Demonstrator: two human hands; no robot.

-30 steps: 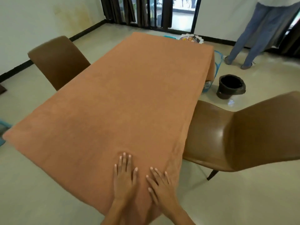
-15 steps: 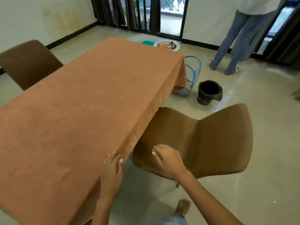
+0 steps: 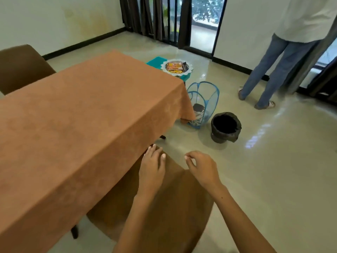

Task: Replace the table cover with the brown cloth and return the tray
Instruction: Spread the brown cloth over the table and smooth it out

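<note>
Brown cloth (image 3: 82, 114) is laid flat over the worktop, both hands (image 3: 152, 168) (image 3: 202, 167) empty and loosely open above the brown chair (image 3: 164, 207); round snack tray (image 3: 176, 67) beyond should be lifted level, two-handed.

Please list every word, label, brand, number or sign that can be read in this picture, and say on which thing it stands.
No text can be read anywhere in this picture.
Packets on the tray: printing shows as colour only, too small and blurred to read.
Brown cloth, basket, bin, chair: no lettering visible.
</note>
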